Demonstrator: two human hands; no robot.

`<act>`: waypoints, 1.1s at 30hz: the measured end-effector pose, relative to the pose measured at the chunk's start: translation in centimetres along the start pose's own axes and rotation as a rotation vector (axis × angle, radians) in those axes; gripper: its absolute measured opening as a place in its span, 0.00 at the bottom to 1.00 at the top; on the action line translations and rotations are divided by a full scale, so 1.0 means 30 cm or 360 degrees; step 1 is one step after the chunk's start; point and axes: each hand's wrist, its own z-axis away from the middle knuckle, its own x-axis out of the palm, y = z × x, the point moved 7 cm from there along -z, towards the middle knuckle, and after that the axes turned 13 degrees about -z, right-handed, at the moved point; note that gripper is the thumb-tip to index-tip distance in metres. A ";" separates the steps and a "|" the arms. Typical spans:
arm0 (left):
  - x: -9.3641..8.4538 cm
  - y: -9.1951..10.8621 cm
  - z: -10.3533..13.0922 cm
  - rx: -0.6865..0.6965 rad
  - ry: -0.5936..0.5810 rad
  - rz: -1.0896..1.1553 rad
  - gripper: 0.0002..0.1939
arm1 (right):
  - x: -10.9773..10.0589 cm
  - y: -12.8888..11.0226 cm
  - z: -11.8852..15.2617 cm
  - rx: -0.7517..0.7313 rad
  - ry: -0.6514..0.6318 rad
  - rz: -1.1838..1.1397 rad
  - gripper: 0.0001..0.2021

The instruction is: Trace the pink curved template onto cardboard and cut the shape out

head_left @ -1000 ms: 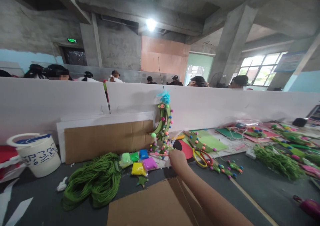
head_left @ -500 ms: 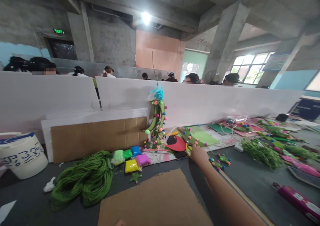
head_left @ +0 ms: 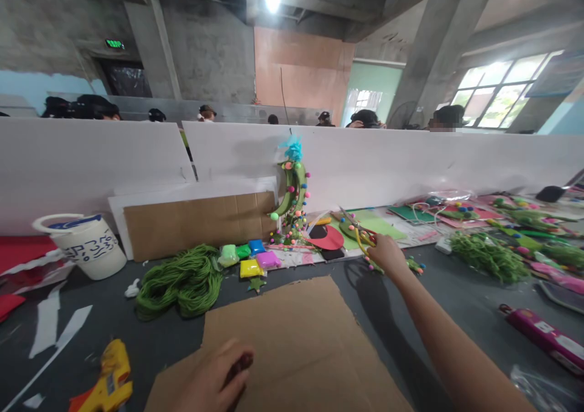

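Note:
My right hand (head_left: pixel 387 255) reaches out over the dark table and is closed on the yellow and red handles of a pair of scissors (head_left: pixel 358 232). Their blades point up and to the left, lifted above a red and black felt piece (head_left: pixel 325 237). My left hand (head_left: pixel 214 378) lies low in the view with its fingers curled on the near left edge of a brown cardboard sheet (head_left: pixel 296 333). A dark spot shows between its fingers. A green crescent ornament with coloured pom-poms (head_left: pixel 292 193) leans on the white divider (head_left: pixel 91 156).
A pile of green cord (head_left: pixel 182 281) and small coloured clay packets (head_left: pixel 250 258) lie beyond the cardboard. A white bucket (head_left: pixel 86 244) stands at the left and a yellow glue gun (head_left: pixel 109 381) lies near left. Green trimmings (head_left: pixel 488 257) and a pink case (head_left: pixel 542 333) are at the right. People sit behind the divider.
My right hand moved right from the ornament's base to the scissors, took hold of them and lifted them. My left hand came into view on the cardboard. The view tilted down.

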 end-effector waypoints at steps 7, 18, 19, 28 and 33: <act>-0.080 -0.072 0.053 -0.0125 0.0021 -0.0156 0.18 | 0.185 -0.063 0.395 -0.0029 -0.0714 -0.0814 0.04; -0.070 -0.152 0.075 -0.0454 0.0335 0.0036 0.26 | 0.283 -0.176 0.728 -0.0374 -0.0902 -0.0691 0.05; -0.069 -0.161 0.074 -0.0468 0.0361 0.0118 0.25 | 0.280 -0.171 0.735 -0.0397 -0.0898 -0.0652 0.06; -0.039 -0.162 0.009 -0.0566 0.0230 0.0764 0.21 | 0.290 -0.088 0.771 -0.0237 -0.0884 -0.0639 0.09; 0.001 -0.078 -0.045 -0.0409 -0.0052 0.0624 0.17 | 0.240 -0.099 0.807 -0.0133 -0.0793 -0.0700 0.08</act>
